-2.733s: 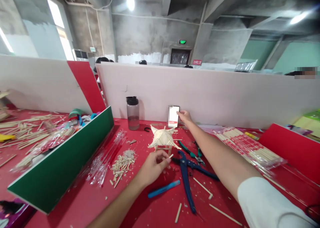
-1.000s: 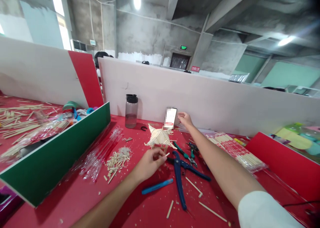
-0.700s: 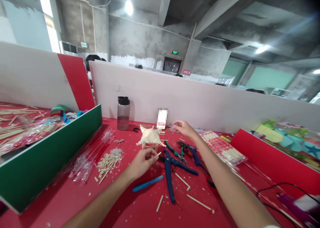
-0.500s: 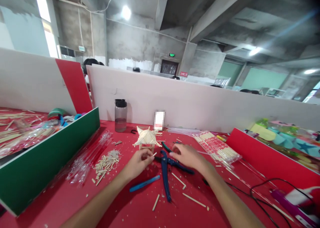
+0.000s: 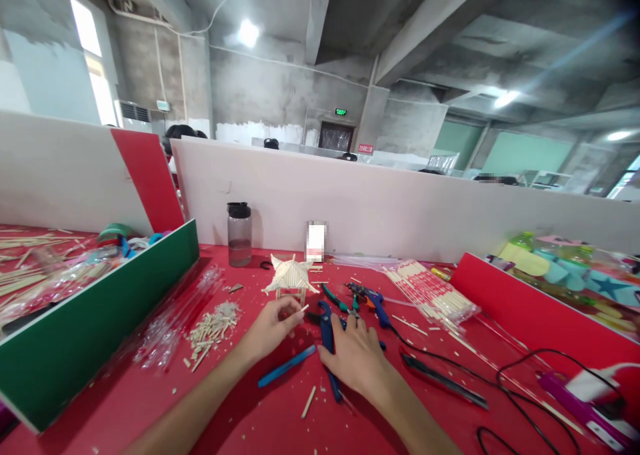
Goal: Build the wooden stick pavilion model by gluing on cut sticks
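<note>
My left hand (image 5: pixel 270 326) is closed in a pinch on a short wooden stick (image 5: pixel 303 308), just in front of a small pavilion model (image 5: pixel 290 276) built from sticks. My right hand (image 5: pixel 354 355) lies palm down on the blue-handled cutters (image 5: pixel 327 338) on the red table (image 5: pixel 240 408), fingers spread over the handles. A blue knife (image 5: pixel 286 366) rests between my two hands.
A dark-capped bottle (image 5: pixel 239 234) and a phone (image 5: pixel 316 241) stand by the white partition. Green pliers (image 5: pixel 336 299), a glue gun (image 5: pixel 373 301), stick packs (image 5: pixel 433 295), black cable (image 5: pixel 505 382), stick offcuts (image 5: pixel 213 326), plastic wrappers (image 5: pixel 175 318) and a green divider (image 5: pixel 105 322) surround the work spot.
My right hand left the phone at the partition, came back toward me and settled on the blue cutters. The left hand kept its pinch on the stick. The view swung right.
</note>
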### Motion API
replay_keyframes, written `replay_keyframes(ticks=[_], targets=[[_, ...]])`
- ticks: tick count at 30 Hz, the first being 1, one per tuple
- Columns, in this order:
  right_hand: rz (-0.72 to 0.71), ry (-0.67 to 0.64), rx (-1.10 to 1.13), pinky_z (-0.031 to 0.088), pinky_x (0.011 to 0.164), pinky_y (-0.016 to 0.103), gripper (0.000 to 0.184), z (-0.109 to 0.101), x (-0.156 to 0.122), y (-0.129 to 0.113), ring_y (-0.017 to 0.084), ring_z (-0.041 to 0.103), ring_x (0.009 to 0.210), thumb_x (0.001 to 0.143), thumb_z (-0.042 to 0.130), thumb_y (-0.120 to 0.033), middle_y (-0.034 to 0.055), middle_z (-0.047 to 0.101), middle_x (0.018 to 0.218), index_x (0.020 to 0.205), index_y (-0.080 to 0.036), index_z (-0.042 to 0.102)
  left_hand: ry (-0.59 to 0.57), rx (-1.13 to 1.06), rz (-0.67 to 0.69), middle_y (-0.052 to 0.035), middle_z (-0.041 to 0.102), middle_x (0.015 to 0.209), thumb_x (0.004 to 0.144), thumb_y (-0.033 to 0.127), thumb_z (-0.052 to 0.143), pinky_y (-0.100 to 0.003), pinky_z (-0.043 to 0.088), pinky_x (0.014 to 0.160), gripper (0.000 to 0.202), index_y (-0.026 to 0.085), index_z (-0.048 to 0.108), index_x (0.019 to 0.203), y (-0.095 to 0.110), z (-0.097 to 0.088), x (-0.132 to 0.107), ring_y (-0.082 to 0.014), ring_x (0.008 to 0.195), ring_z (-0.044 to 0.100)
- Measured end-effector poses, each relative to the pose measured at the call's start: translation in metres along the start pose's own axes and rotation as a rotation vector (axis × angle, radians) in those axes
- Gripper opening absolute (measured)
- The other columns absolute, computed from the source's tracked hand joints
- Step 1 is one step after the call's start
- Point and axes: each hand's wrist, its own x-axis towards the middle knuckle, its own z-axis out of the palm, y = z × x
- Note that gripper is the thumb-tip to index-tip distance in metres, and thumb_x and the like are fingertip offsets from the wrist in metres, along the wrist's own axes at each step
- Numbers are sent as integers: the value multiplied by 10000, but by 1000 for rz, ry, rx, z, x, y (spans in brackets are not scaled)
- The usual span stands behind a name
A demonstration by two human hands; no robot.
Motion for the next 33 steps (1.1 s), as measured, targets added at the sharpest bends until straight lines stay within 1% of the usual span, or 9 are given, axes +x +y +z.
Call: replay_keyframes(ticks=[6,9,12,15,17,20,25,29,33], targets=[[-30,42,9,404,962,562,655,-4,2,5,454,467,1249,821,569,-414,284,505,1373,1403,-123,495,-10,33,0,13,559,681,812,568,658,-238,421,573,417,152,635,808,-6,-2,1,-130,594,526],[-17,58,60,434,946,478,556,-13,4,15,399,520,1211,858,517,-397,249,543,1322,1351,-139,525,6,42,-1,7,576,701,810,546,667,-267,445,606,425,147,670,955,-12,-4,2,-147,604,550],[-40,25,211,444,940,415,452,-23,6,30,328,589,1150,910,421,-354,190,596,1254,1310,-176,532,8,39,-12,20,562,673,817,512,668,-292,454,626,458,137,664,1080,-14,-5,3,-152,581,557],[-84,25,436,452,945,378,440,-31,9,46,278,607,1151,936,356,-337,129,630,1246,1330,-231,519,-12,12,-24,30,554,648,825,483,658,-291,449,617,412,139,652,1052,-13,-4,2,-156,573,563],[-82,41,574,470,926,361,448,-35,11,55,256,630,1117,952,322,-355,98,663,1206,1342,-251,516,-22,-9,-19,41,544,627,826,447,656,-283,443,604,356,150,634,1020,-11,-3,0,-153,563,562],[-58,34,778,513,824,339,445,-39,12,63,230,683,933,968,320,-452,62,702,1065,1302,-261,542,-28,-37,-9,49,547,616,831,395,640,-274,442,595,279,166,598,985,-9,-1,-1,-148,556,558],[-32,-37,974,491,679,304,579,-43,9,69,215,651,766,911,421,-688,43,681,820,1081,-180,640,-58,-48,3,7,639,673,877,407,581,-275,455,600,245,181,543,965,-10,0,-2,-149,577,566],[-97,-110,1101,496,727,309,599,-46,6,70,200,637,787,869,498,-717,59,692,880,1029,-160,646,-81,-42,10,1,649,694,894,439,579,-285,473,606,291,178,537,1015,-10,1,-4,-151,577,574],[-139,-137,1074,498,854,350,582,-49,1,74,233,648,922,886,514,-680,83,709,1015,1152,-177,638,-74,-24,50,5,642,714,907,460,585,-278,473,608,320,176,549,1050,-7,2,-4,-140,574,579]])
